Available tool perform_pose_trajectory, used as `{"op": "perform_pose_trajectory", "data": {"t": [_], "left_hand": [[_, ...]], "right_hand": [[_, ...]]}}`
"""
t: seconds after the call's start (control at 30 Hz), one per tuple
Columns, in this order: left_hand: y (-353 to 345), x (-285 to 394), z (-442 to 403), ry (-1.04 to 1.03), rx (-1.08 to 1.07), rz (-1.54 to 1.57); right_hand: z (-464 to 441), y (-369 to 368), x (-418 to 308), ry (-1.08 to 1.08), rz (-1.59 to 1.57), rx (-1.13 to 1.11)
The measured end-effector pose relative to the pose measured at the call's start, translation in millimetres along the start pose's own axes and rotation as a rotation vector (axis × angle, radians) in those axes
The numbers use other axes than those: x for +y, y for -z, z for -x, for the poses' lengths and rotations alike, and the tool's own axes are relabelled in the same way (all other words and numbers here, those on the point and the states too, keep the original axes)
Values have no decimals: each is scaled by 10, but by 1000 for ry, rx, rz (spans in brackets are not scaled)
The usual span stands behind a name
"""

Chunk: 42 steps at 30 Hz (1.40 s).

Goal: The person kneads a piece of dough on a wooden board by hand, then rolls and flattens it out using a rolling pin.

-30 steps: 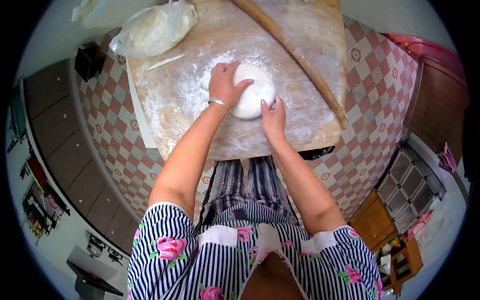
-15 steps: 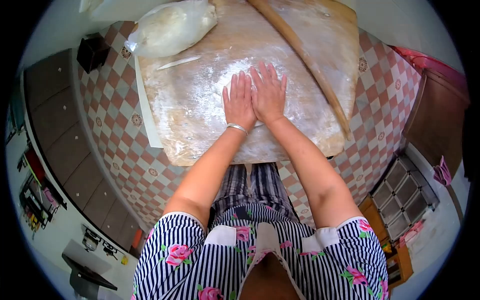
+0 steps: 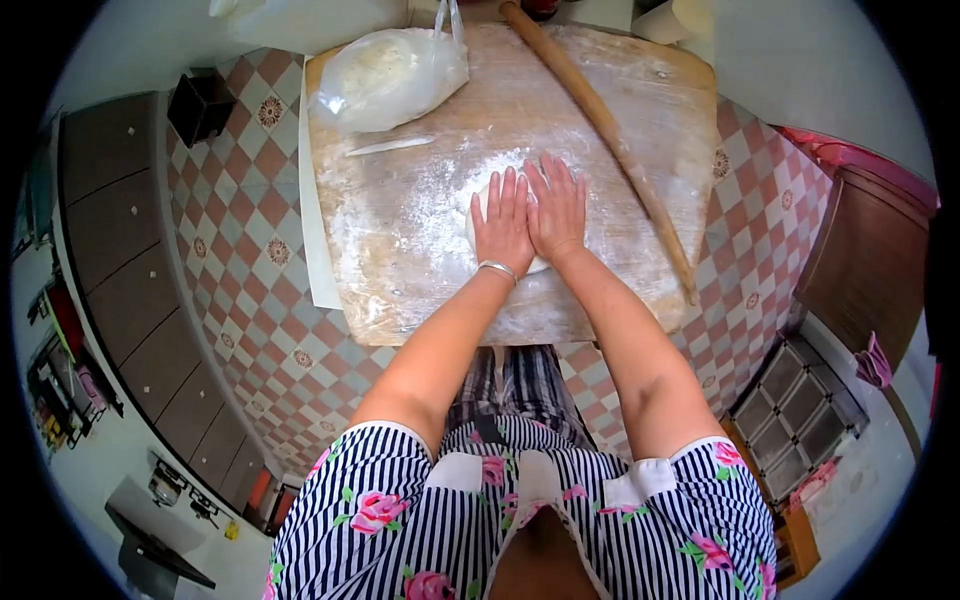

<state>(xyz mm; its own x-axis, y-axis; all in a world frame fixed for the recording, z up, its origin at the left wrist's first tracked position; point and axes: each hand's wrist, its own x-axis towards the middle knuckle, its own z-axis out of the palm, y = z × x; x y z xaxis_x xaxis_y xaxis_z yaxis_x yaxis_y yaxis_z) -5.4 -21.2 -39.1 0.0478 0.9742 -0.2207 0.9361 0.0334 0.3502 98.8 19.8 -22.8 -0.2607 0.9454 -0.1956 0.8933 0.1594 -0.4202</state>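
Fingers [image 3: 507, 190] of my left hand [image 3: 506, 228] and right hand [image 3: 556, 214] are lying straight, gripping nothing, upon dough [image 3: 538, 265] directly beneath; both hands are touching it and hiding its long axis

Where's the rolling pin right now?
In the head view, the rolling pin lies diagonally across the right half of the floured board, right of the right hand.

- My left hand [image 3: 503, 228], a second ago curled around the dough's [image 3: 471, 230] left side, now lies flat on top.
- My right hand [image 3: 557, 218] leaves the near edge, flat beside it.
- More of the worktop's [image 3: 640, 100] far edge shows.
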Motion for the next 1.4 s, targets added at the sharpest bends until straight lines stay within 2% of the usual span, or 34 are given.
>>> {"op": "perform_pose_trajectory", "data": {"t": [0.1,0.17,0.2,0.23,0.27,0.33,0.43,0.6,0.77,0.87,0.9,1.0,1.07,1.13,1.27,1.33,1.4], "left_hand": [[78,-36,-26,-13,-97,-26],[430,-54,-6,90,-158,82],[554,-96,15,143,-194,136],[602,-156,58,177,-86,111],[594,-126,81,126,-82,77],[604,-27,108,27,-72,4],[339,378,0,-135,-133,94],[-44,515,-14,-198,-150,-48],[88,536,-56,-198,-222,-79],[210,477,-55,-214,-274,31],[116,401,-16,-226,-128,118],[588,225,318,-246,153,435],[919,125,584,-278,289,452],[980,-82,757,-292,441,250],[937,-673,724,-19,390,35],[797,-996,621,90,330,-7],[684,-1212,538,178,201,18]], "right_hand": [[-33,-33,103,24,-91,21],[-29,39,237,6,-212,27],[12,114,310,-53,-171,157],[69,226,387,-112,-132,281],[134,299,483,-169,-93,402],[226,331,729,-383,51,481],[397,353,1055,-544,20,483],[528,380,1343,-355,99,390],[442,465,1539,-249,164,300],[666,710,1412,-350,119,197],[836,773,1449,-328,121,199],[1559,900,1590,-219,107,179],[1822,988,1525,-100,59,132],[1846,1050,1295,18,-15,58],[1133,940,784,167,45,-32],[706,734,727,310,117,9],[429,541,698,302,123,152]]}}
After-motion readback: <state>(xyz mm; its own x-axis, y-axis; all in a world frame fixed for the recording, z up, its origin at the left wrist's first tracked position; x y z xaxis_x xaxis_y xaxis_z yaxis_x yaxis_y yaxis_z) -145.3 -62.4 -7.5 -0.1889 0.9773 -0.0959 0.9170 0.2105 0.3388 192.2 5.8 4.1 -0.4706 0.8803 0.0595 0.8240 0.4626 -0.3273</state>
